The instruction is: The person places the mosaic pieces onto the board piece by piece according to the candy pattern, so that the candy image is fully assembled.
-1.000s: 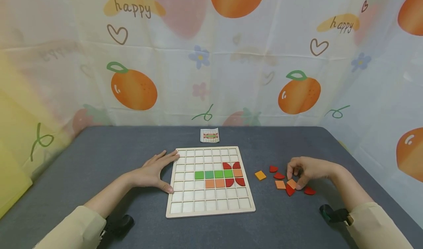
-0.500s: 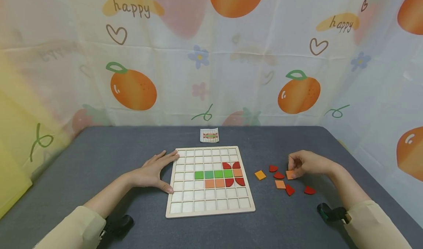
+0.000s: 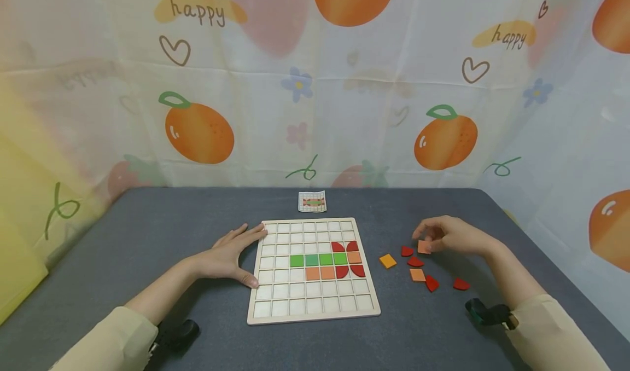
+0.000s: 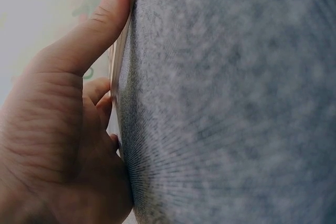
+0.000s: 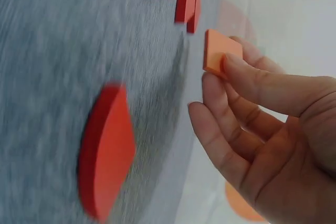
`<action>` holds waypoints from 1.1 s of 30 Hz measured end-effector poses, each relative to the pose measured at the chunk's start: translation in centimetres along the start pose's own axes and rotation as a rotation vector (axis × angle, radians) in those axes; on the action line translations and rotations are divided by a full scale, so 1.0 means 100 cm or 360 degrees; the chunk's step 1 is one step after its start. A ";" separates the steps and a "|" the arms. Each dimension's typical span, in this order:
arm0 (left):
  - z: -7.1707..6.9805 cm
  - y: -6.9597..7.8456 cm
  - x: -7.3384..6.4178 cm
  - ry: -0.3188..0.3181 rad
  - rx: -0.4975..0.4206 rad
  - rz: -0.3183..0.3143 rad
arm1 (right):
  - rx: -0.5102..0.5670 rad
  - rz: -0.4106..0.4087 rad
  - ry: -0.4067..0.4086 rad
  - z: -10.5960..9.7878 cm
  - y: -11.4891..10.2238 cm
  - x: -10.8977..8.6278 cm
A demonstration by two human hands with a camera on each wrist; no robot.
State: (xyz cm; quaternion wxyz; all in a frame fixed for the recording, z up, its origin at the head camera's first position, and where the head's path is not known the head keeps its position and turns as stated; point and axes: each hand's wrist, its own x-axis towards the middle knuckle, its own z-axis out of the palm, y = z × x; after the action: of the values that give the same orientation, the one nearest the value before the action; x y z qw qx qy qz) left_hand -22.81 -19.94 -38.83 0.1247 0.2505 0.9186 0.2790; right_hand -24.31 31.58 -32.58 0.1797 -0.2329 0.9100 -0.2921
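Note:
A light wooden grid board (image 3: 315, 320) lies on the dark table, with green squares (image 3: 326, 259), light orange squares (image 3: 320, 273) and red quarter-round tiles (image 3: 357, 271) set in some of its cells. My left hand (image 3: 223, 256) rests at the board's left edge, fingers spread, thumb and fingertips on the frame; the left wrist view shows the thumb (image 4: 105, 17) along the wooden edge. Between thumb and fingers my right hand (image 3: 455, 234) pinches a light orange square tile (image 5: 220, 51), held up above the table to the right of the board.
Loose on the table right of the board lie a yellow-orange square (image 3: 388, 261), another light orange square (image 3: 417, 275) and several red tiles (image 3: 461, 284). A small pattern card (image 3: 312, 202) lies behind the board. A printed curtain (image 3: 315, 114) hangs at the back.
My right hand has picked the light orange square off the pile beside a red tile and moved it up and to the left. My left hand and the board have stayed put.

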 end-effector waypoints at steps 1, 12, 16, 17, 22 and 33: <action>0.000 0.000 0.000 -0.0002 0.0000 -0.0007 | -0.0012 -0.0007 0.0009 0.001 -0.003 0.002; -0.001 0.002 -0.002 0.0001 -0.0003 -0.0002 | -0.0051 -0.0107 0.0108 0.019 -0.043 0.030; -0.001 0.002 -0.002 0.0009 0.0005 0.0006 | -0.0023 -0.0161 0.0109 0.026 -0.058 0.041; -0.001 0.002 -0.002 0.0011 0.0007 0.0006 | -0.0014 -0.0174 0.0109 0.027 -0.062 0.044; -0.001 0.001 -0.002 0.0018 0.0022 0.0016 | -0.0040 -0.0236 0.0123 0.036 -0.078 0.060; -0.001 0.002 -0.002 0.0002 0.0009 0.0009 | 0.0009 -0.0280 0.0154 0.055 -0.107 0.096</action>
State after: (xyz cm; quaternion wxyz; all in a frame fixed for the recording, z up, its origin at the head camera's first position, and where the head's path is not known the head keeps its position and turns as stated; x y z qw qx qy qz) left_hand -22.63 -19.92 -38.60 0.1225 0.2532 0.9188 0.2771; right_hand -26.25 16.32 -32.01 0.1099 -0.2970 0.8929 -0.3201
